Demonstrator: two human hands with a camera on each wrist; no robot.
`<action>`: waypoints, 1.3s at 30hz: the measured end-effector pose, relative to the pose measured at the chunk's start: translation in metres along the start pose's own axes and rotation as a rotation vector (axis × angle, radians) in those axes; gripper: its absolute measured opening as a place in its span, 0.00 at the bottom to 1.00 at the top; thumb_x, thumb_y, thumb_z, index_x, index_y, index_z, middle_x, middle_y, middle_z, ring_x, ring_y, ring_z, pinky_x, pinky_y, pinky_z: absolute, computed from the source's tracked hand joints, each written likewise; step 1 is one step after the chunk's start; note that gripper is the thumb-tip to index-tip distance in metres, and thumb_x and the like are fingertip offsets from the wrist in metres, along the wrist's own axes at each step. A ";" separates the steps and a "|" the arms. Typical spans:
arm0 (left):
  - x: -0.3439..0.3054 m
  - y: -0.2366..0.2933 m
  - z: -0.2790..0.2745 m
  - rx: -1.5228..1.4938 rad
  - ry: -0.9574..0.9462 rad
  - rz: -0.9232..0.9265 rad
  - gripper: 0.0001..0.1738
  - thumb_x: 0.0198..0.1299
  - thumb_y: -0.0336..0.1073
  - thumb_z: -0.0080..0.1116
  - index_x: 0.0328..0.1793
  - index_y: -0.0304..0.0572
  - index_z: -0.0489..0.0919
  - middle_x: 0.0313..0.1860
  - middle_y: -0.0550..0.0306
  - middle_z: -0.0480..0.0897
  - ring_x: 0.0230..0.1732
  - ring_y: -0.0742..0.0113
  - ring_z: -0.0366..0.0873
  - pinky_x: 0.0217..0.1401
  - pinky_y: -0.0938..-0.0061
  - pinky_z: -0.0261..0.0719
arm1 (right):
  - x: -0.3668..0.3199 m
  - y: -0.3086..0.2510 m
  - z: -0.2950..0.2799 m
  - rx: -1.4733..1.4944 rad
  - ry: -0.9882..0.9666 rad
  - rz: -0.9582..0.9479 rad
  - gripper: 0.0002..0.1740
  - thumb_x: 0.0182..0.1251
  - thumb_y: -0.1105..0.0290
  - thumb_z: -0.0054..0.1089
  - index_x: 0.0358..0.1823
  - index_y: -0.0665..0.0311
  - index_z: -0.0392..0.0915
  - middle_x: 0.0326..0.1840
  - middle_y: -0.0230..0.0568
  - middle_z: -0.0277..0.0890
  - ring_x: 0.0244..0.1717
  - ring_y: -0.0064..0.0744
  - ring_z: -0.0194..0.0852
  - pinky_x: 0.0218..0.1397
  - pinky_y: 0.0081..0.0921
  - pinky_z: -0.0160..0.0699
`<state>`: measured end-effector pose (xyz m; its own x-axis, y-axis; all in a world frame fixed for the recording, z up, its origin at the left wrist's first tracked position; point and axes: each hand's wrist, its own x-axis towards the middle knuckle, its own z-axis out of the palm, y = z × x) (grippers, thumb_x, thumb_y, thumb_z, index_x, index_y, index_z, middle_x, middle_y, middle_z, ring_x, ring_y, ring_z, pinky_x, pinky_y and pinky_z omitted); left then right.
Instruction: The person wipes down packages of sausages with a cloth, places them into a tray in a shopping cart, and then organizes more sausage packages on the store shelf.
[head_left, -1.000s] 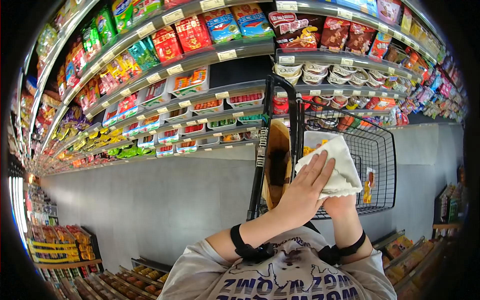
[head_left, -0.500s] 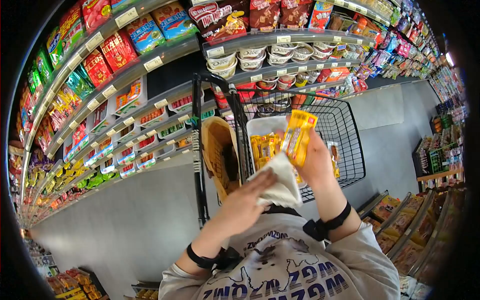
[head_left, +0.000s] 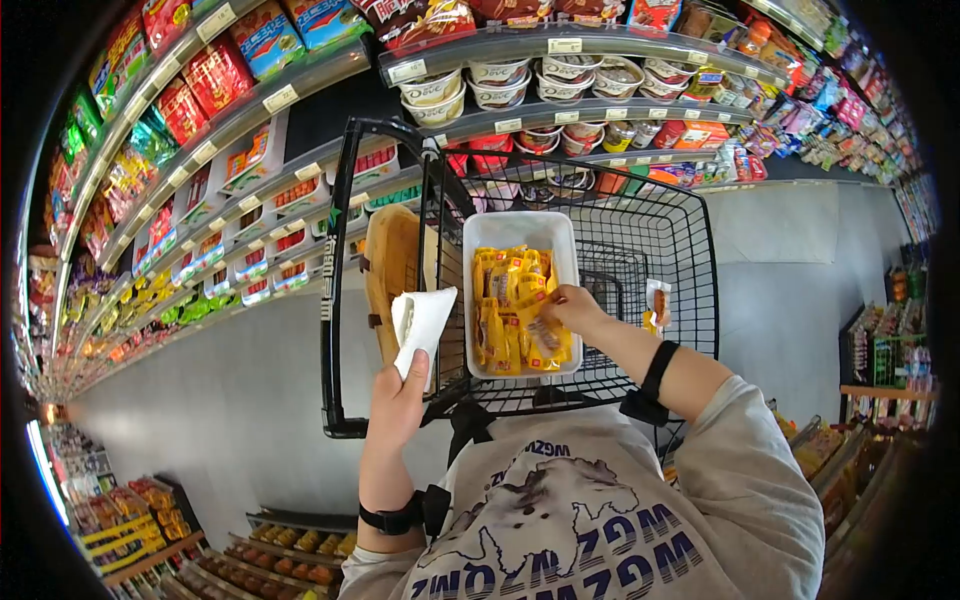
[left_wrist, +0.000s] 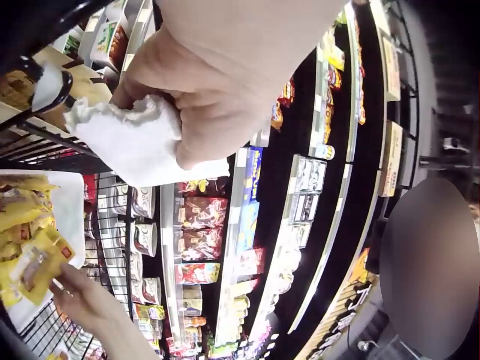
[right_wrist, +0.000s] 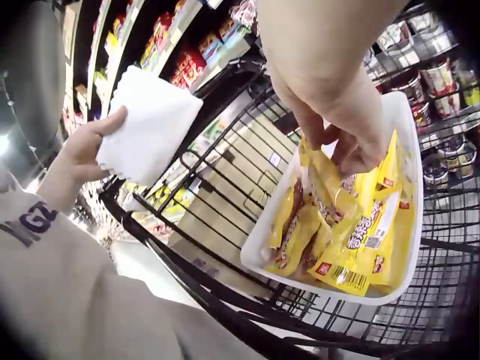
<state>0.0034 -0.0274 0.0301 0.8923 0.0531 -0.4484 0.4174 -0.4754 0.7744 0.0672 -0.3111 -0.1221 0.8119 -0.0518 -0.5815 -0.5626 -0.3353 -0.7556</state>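
Packet [right_wrist: 325, 180]: our right hand [head_left: 578, 308] pinched it in the tub [head_left: 515, 222]; we judged it light, soft, slippery, best held by its end.
Cloth [head_left: 428, 325]: our left hand [head_left: 400, 397] gripped it.

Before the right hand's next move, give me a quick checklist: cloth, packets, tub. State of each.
1. Cloth secure in the left hand: ok, thumb and fingers hold it.
2. Packet gripped by the right hand: ok, pinched near one end.
3. Packet lifted free of the pile: cannot tell, it overlaps the others in every view.
4. Tub upright at the cart: ok, open side up.
5. Cloth clear of the tub: ok, held apart from it.
6. All packets in the tub: not ok, a loose packet lies outside it.
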 end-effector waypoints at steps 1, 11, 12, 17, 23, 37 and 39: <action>-0.002 -0.005 0.009 -0.064 0.036 0.068 0.24 0.70 0.47 0.46 0.54 0.29 0.75 0.35 0.52 0.80 0.36 0.67 0.74 0.42 0.72 0.72 | 0.007 0.002 0.005 -0.014 -0.062 0.015 0.14 0.52 0.72 0.66 0.38 0.71 0.77 0.34 0.44 0.78 0.34 0.34 0.77 0.39 0.29 0.77; -0.024 0.000 0.047 -0.136 0.133 0.017 0.23 0.69 0.44 0.48 0.56 0.28 0.74 0.37 0.57 0.79 0.38 0.74 0.70 0.42 0.75 0.70 | 0.019 -0.007 -0.008 -0.520 -0.354 -0.035 0.17 0.53 0.64 0.68 0.34 0.71 0.77 0.28 0.45 0.79 0.21 0.31 0.80 0.24 0.26 0.82; -0.023 -0.001 0.051 -0.121 0.136 -0.009 0.23 0.69 0.44 0.48 0.55 0.28 0.74 0.37 0.58 0.79 0.38 0.74 0.70 0.42 0.76 0.70 | 0.019 -0.011 -0.027 -0.480 -0.369 -0.049 0.18 0.54 0.61 0.66 0.36 0.72 0.79 0.26 0.44 0.80 0.19 0.31 0.80 0.24 0.25 0.81; -0.015 0.009 0.079 -0.183 0.184 0.085 0.26 0.69 0.49 0.48 0.55 0.29 0.75 0.35 0.60 0.78 0.36 0.74 0.70 0.39 0.76 0.69 | 0.058 0.011 -0.165 -0.612 0.031 -0.275 0.16 0.50 0.59 0.61 0.28 0.68 0.83 0.23 0.47 0.80 0.25 0.43 0.81 0.32 0.37 0.79; -0.008 0.033 0.112 -0.308 0.095 0.001 0.28 0.68 0.50 0.49 0.58 0.29 0.73 0.45 0.56 0.79 0.43 0.71 0.73 0.47 0.75 0.70 | 0.075 0.109 -0.230 -1.089 -0.184 -0.041 0.16 0.44 0.59 0.65 0.25 0.66 0.83 0.28 0.51 0.80 0.33 0.45 0.81 0.38 0.39 0.79; -0.017 0.037 0.113 -0.465 0.088 -0.041 0.27 0.69 0.48 0.49 0.63 0.30 0.69 0.54 0.53 0.77 0.53 0.68 0.73 0.56 0.74 0.70 | 0.098 0.187 -0.195 -1.517 -0.472 -0.140 0.20 0.39 0.70 0.73 0.38 0.67 0.83 0.39 0.49 0.80 0.47 0.49 0.79 0.49 0.30 0.79; -0.016 0.029 0.110 -0.484 0.122 -0.037 0.28 0.69 0.48 0.49 0.63 0.30 0.69 0.55 0.53 0.77 0.53 0.68 0.73 0.56 0.74 0.70 | 0.147 0.228 -0.192 -1.503 -0.597 -0.012 0.32 0.41 0.66 0.71 0.53 0.65 0.76 0.40 0.53 0.79 0.44 0.45 0.81 0.43 0.32 0.83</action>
<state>-0.0179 -0.1388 0.0112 0.8767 0.1785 -0.4468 0.4557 -0.0103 0.8901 0.0885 -0.5753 -0.3221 0.4397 0.1908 -0.8776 0.3876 -0.9218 -0.0063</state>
